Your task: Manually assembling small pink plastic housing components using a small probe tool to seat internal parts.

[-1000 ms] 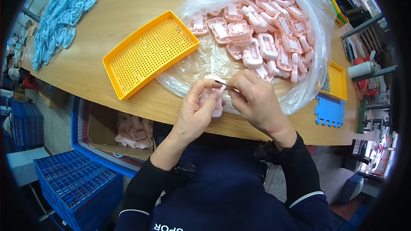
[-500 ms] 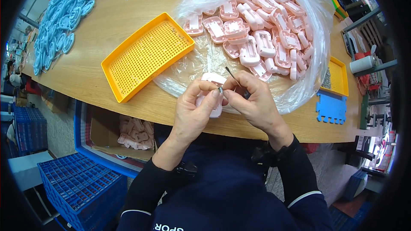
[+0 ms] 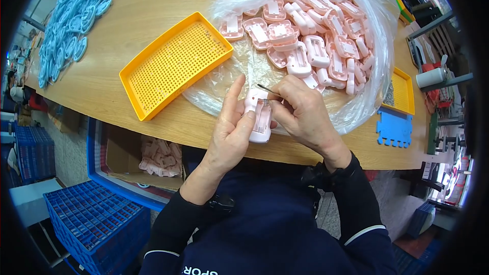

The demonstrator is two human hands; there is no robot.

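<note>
My left hand (image 3: 232, 127) holds a pink plastic shell part (image 3: 260, 117) upright over the table's front edge, fingers wrapped behind it. My right hand (image 3: 300, 109) pinches thin metal tweezers (image 3: 267, 89), whose tip touches the top of the pink part. Just beyond my hands lies a clear plastic bag (image 3: 316, 0) spread open with a heap of several pink plastic parts (image 3: 316, 35) on it. An empty orange perforated tray (image 3: 173, 63) sits to the left of the bag.
Many light blue plastic parts (image 3: 71, 30) are piled at the table's far left. A second orange tray (image 3: 400, 91) and a blue notched piece (image 3: 393, 128) lie at right. Below the wooden table (image 3: 127, 5) stand a cardboard box with pink parts (image 3: 158, 155) and blue crates (image 3: 91, 219).
My hands have drawn slightly nearer to me and lower. The pink part has turned more upright in my left hand, and the tweezers now rest at its top edge.
</note>
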